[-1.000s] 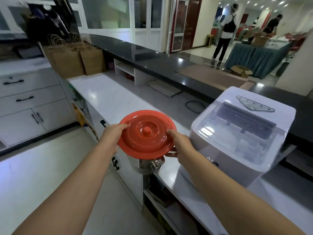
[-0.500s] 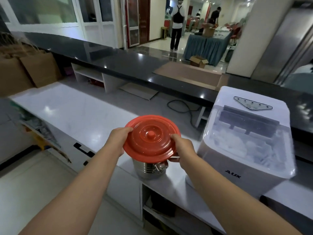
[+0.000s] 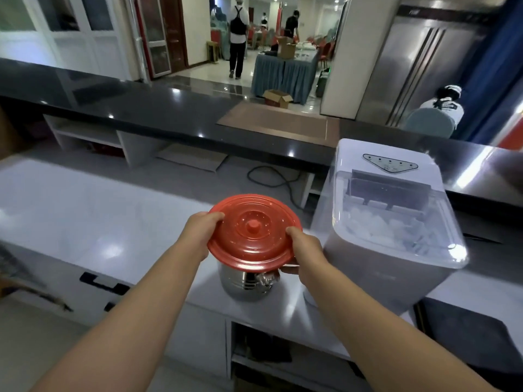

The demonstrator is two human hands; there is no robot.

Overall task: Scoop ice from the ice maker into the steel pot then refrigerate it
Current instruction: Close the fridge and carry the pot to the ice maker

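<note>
Zero ice (image 3: 376, 224) moved, I judge. Left hand (image 3: 198, 236), right hand (image 3: 304, 250) grasping red lid (image 3: 253, 230) rim; steel pot (image 3: 243, 284) near counter (image 3: 85, 216) front edge, beside closed ice maker (image 3: 368, 270). Scooping, chilling left to do.

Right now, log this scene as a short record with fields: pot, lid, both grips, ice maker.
pot: steel, at the front edge of the white counter, left of the ice maker
lid: red, on top of the pot
left grip: holds the lid's left rim
right grip: holds the lid's right rim
ice maker: white, clear cover down, ice visible inside
</note>
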